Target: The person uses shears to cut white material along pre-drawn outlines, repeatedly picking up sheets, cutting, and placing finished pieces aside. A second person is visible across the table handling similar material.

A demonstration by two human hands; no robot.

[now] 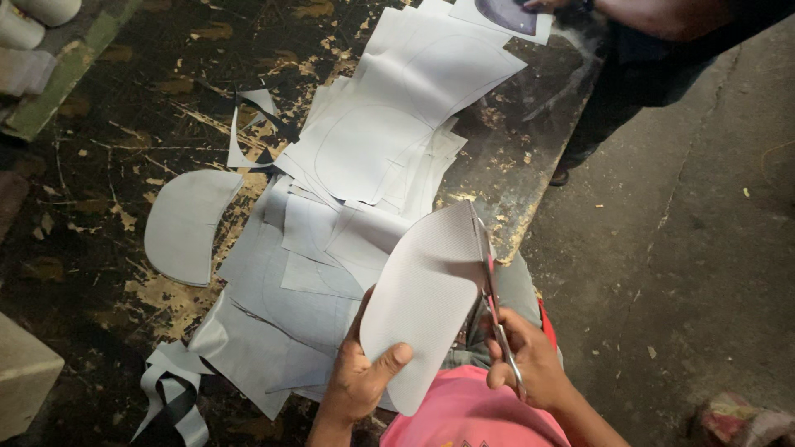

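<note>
My left hand [358,377] grips a curved grey-white sheet piece [422,290] by its lower edge, thumb across the front. My right hand [526,358] is closed on a pair of scissors [489,273], whose blades run up along the piece's right edge near its top corner. Both hands are above my lap, at the near edge of the worn dark worktable [124,124].
A pile of marked grey sheets [373,141] covers the table's middle. One cut half-round piece [186,223] lies apart at the left, and offcut strips [170,393] hang at the near left. Another person [654,33] stands at the far right with a hand on a sheet. Concrete floor [687,248] lies to the right.
</note>
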